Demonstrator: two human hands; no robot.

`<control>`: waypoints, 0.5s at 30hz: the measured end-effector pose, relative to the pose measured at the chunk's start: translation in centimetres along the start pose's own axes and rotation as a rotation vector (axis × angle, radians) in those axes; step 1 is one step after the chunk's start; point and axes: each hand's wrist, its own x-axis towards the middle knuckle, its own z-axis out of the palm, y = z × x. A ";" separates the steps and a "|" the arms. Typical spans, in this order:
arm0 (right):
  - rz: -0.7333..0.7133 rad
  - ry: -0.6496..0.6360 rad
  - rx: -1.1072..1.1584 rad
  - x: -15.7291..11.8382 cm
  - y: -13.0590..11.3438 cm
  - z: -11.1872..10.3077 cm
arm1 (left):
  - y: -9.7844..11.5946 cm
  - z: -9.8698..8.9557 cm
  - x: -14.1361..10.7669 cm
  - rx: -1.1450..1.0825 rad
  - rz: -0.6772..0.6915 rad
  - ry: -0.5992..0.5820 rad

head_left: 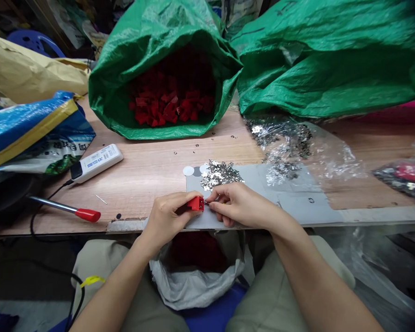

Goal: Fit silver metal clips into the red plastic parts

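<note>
Between its thumb and fingers, my left hand (pixel 168 213) holds a small red plastic housing (pixel 195 203) above the front of the table. The housing's open end, with dark slots, faces right. My right hand (pixel 237 203) pinches a small metal piece (pixel 206 202) right at that end; whether it is partly inside I cannot tell. Just behind my hands lies a heap of small shiny metal pieces (pixel 221 174) on a grey sheet (pixel 259 184).
A green sack (pixel 117 106) of red plastic parts (pixel 169 103) lies open behind. Clear bags (pixel 287 147) of metal pieces sit right. At left are a white device (pixel 98 162) with a cable and a red-tipped lever (pixel 86 214). A white sack (pixel 197 286) hangs below the edge.
</note>
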 end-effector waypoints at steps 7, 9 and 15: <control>-0.006 0.081 -0.157 -0.4 -0.9 0.6 | 0.2 -0.1 0.1 0.012 0.019 -0.008; -0.017 0.112 -0.216 -0.5 -1.4 0.8 | 0.2 -0.1 0.2 0.013 0.025 -0.005; -0.070 0.209 -0.403 -0.6 -2.5 1.1 | 0.2 0.1 0.2 0.022 0.045 0.000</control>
